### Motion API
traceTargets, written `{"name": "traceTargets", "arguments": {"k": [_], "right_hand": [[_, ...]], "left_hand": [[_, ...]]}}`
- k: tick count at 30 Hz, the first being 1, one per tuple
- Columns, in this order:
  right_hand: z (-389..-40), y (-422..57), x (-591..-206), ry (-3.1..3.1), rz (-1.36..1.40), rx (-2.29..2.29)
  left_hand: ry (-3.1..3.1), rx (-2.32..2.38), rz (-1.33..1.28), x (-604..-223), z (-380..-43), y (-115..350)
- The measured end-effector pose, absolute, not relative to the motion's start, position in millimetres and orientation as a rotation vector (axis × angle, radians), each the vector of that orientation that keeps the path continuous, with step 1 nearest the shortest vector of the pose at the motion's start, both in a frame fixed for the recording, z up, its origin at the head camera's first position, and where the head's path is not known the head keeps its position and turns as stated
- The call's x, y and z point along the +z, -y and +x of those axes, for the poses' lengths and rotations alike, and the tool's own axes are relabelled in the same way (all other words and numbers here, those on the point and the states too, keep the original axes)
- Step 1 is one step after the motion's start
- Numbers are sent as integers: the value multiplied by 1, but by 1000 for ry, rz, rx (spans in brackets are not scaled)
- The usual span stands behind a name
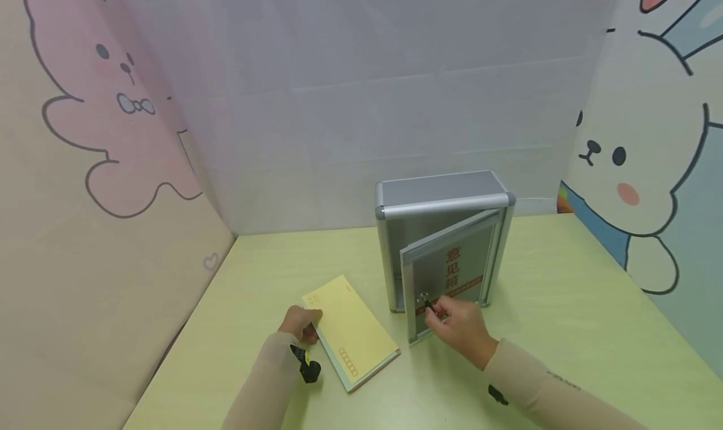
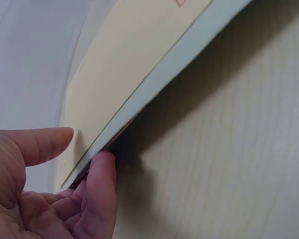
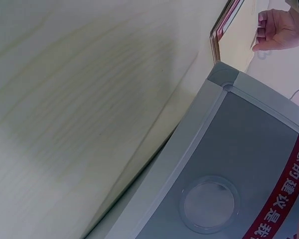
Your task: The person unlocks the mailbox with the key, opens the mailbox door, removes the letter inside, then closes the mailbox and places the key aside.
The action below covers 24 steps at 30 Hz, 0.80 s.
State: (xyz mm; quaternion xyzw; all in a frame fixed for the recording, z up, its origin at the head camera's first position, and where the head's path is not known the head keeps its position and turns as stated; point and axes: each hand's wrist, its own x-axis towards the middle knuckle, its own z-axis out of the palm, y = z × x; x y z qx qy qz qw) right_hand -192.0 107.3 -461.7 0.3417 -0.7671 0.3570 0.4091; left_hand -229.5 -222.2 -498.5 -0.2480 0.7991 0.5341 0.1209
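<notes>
On the table a stack of envelopes (image 1: 353,329) lies slanted, a yellow one on top and a pale green one under it. My left hand (image 1: 300,323) grips its left edge, thumb over the top and fingers underneath; that edge is lifted off the table in the left wrist view. To the right stands a grey suggestion box (image 1: 443,185) with a silver frame, its front door (image 1: 452,273) swung partly outward. My right hand (image 1: 460,329) pinches a small black-headed key (image 1: 430,306) at the lock on the door's left side.
The light wood-patterned table (image 1: 254,267) carries the box and envelopes. White cloth (image 1: 361,103) hangs behind it, and cartoon-printed panels stand at left and right. A round window (image 3: 209,204) and a red printed band (image 3: 281,194) show on the door.
</notes>
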Motion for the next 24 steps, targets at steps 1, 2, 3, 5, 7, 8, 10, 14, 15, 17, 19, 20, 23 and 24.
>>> {"name": "traceTargets", "arguments": {"k": [1, 2, 3, 5, 7, 8, 10, 14, 15, 17, 19, 20, 23, 24], "right_hand": [[-192, -107, -461, 1934, 860, 901], [-192, -107, -461, 1936, 859, 904], [-191, -108, -461, 1940, 859, 906], [-191, -108, -461, 1947, 856, 907], [-191, -108, -461, 1954, 854, 907], [-190, -108, -460, 1958, 852, 908], [-190, -108, -460, 1962, 849, 908], [-190, -108, -460, 1971, 844, 913], [-190, -107, -460, 1973, 843, 912], [-190, -107, -460, 1978, 843, 910], [-190, -107, -461, 1978, 844, 913], [-190, -107, -461, 1976, 844, 912], [-190, -107, -461, 1972, 841, 909], [-190, -107, -461, 1972, 841, 909]], "left_hand": [[-2334, 1557, -720, -497, -229, 222], [-2334, 1549, -725, -496, -229, 223], [-2334, 1546, -723, -495, -229, 223], [-2336, 1537, -733, -493, -229, 223], [-2339, 1525, -734, -492, -229, 223], [-2335, 1525, -738, -491, -229, 224], [-2343, 1527, -727, -492, -228, 226], [-2461, 1464, -649, -492, -228, 230], [-2513, 1422, -625, -491, -228, 231], [-2603, 1337, -580, -487, -228, 232], [-2674, 1265, -535, -483, -230, 231], [-2710, 1228, -519, -480, -232, 229], [-2797, 1212, -450, -473, -236, 218], [-2825, 1226, -418, -471, -237, 213]]}}
